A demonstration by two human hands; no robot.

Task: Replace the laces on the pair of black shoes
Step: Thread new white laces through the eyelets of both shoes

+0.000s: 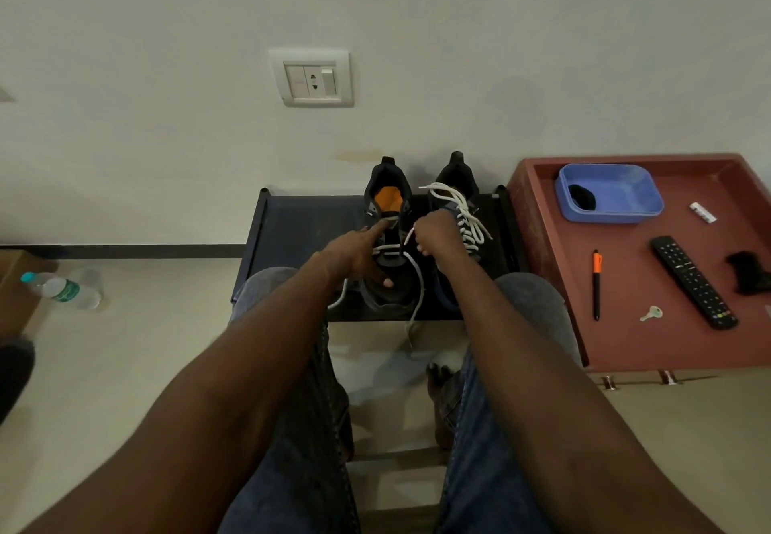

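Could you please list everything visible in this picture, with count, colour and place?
shoes: two, black, on the rack; right one laced
white lace: one, partly threaded in the left shoe
shoe rack: one, dark, against the wall
red table: one, right of the rack
blue tub: one, far end of the table
remote: one, black, on the table
pen: one, black and orange, left of the remote
key: one, pale, near the pen
water bottle: one, clear, on the floor at left
wall socket: one, white, above the rack
left hand: on the left shoe, forefinger stretched out
right hand: grips the lace end
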